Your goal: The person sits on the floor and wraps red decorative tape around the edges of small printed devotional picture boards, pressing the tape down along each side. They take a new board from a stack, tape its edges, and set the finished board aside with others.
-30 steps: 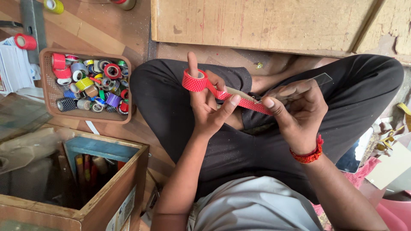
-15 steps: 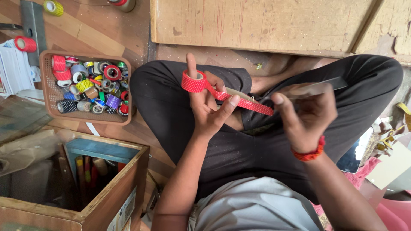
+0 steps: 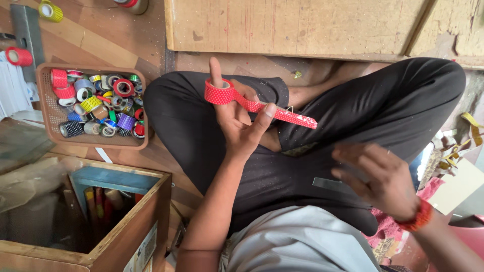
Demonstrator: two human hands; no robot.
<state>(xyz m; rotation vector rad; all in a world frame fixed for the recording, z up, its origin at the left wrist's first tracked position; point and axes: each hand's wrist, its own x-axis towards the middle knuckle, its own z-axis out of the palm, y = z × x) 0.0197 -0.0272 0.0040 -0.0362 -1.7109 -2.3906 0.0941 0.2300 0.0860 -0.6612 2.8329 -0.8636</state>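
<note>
From the head view I see my left hand [image 3: 237, 123] raised over my crossed legs, clasping a red dotted tape roll [image 3: 218, 92]: the forefinger runs through the roll's core and the thumb presses the pulled-out red strip [image 3: 282, 112] against the fingers. The strip runs rightward from the roll and ends free over the black trousers [image 3: 353, 111]. My right hand [image 3: 380, 179] sits lower and to the right, well apart from the strip, blurred, fingers spread and grasping nothing; a red beaded bracelet [image 3: 416, 219] circles its wrist. Just beside that hand a thin grey flat piece [image 3: 327, 185] lies on the trousers.

To the left, a brown basket [image 3: 50, 118] on the wooden floor holds many small coloured tape rolls. Nearer to me on the left stands an open wooden box [image 3: 141, 221]. Far across the top lies a pale board [image 3: 302, 25], and two loose rolls, one red [image 3: 19, 56] and one yellow [image 3: 51, 11], rest at the far left.
</note>
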